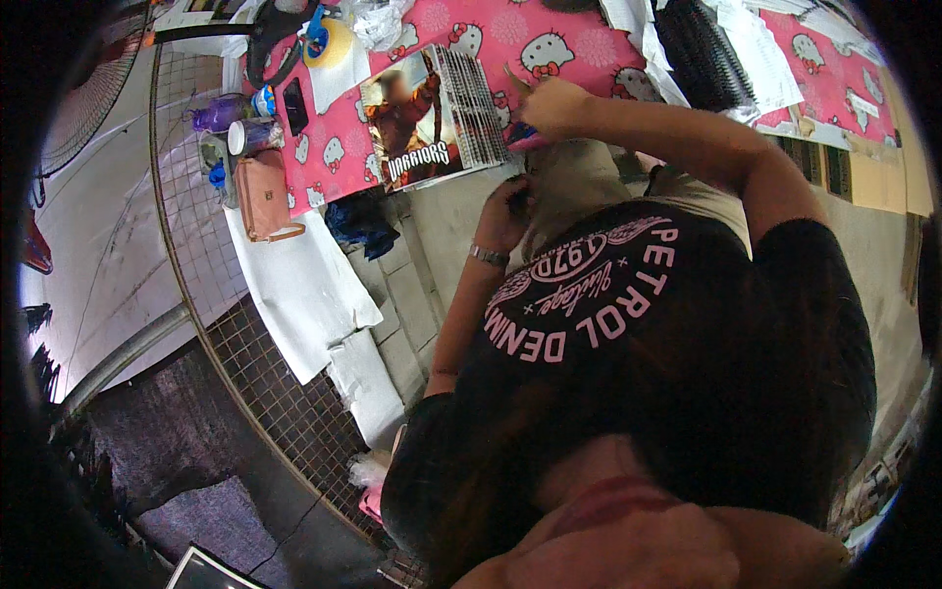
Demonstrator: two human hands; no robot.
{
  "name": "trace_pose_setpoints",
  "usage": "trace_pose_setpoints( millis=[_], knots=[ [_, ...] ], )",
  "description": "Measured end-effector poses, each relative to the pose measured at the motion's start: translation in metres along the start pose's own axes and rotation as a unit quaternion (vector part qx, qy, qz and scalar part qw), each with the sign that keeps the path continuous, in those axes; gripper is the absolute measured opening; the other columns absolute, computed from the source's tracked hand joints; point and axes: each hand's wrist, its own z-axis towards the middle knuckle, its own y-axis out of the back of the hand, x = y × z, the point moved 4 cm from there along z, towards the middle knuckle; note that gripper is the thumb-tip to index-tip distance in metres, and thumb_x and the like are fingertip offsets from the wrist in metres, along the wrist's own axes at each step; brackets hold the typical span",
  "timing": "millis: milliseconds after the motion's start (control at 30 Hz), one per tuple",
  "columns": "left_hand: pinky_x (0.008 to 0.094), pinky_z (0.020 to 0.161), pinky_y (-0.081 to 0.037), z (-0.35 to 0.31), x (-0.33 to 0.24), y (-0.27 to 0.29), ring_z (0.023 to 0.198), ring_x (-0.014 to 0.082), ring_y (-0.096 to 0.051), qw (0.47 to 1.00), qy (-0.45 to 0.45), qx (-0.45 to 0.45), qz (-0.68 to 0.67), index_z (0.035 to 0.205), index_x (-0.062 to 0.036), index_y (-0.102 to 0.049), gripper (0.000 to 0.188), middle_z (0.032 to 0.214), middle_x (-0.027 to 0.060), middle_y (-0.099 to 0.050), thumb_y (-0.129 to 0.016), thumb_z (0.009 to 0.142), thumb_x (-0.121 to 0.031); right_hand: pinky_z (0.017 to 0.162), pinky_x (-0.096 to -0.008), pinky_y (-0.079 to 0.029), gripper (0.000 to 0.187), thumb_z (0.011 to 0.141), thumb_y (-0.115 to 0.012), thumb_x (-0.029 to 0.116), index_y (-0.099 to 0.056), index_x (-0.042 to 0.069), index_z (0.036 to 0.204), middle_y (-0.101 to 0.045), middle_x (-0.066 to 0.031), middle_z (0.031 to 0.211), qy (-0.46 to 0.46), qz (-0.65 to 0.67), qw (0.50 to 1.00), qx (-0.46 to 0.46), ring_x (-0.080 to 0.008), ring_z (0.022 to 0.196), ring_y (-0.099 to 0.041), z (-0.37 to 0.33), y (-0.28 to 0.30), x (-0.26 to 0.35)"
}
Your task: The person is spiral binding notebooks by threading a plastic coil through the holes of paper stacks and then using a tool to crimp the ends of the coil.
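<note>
A fanned stack of booklets point(412, 118) with a warrior picture on the top cover lies at the near edge of the table, its layered edges toward the right. My right hand point(551, 108) is over the tabletop just right of the stack, its fingers bent together; what is in them is too small to make out. Beneath it shows a small dark blue and pink thing point(524, 132). My left hand point(503, 218), with a metal watch point(489, 256) at the wrist, is low by my lap, below the table edge. Its fingers curl round something dark that I cannot make out.
The pink patterned tablecloth point(549, 54) bears a tape roll point(332, 44), a phone point(295, 106) and, at right, a pile of black binding coils point(697, 59) among white papers. A pink purse point(262, 196), a jar point(257, 135) and a fan point(93, 88) are at left.
</note>
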Motion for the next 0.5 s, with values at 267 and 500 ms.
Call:
trace_pose_setpoints(
  millis=[267, 500],
  knots=[
    [0.0285, 0.075, -0.055, 0.093, -0.226, 0.016, 0.088, 0.0202, -0.062, 0.835, 0.0, 0.087, -0.544, 0.099, 0.0021, -0.056, 0.012, 0.095, 0.011, -0.063, -0.054, 0.087, 0.004, 0.089, -0.0412, -0.044, 0.055, 0.076, -0.066, 0.032, -0.051, 0.009, 0.123, -0.058, -0.0113, 0.116, -0.099, 0.037, 0.977, -0.187, -0.0275, 0.109, -0.056, -0.022, -0.03, -0.026],
    [0.0304, 0.07, -0.054, 0.324, -0.345, 0.166, 0.078, 0.0241, -0.061, 0.864, -0.182, -0.003, -0.47, 0.092, 0.0008, -0.059, 0.011, 0.087, 0.011, -0.062, -0.049, 0.087, -0.001, 0.091, -0.0428, -0.043, 0.051, 0.071, -0.071, 0.031, -0.054, 0.008, 0.113, -0.058, -0.0097, 0.113, -0.071, 0.055, 0.975, -0.205, -0.028, 0.108, -0.056, -0.021, -0.025, -0.023]
  ],
)
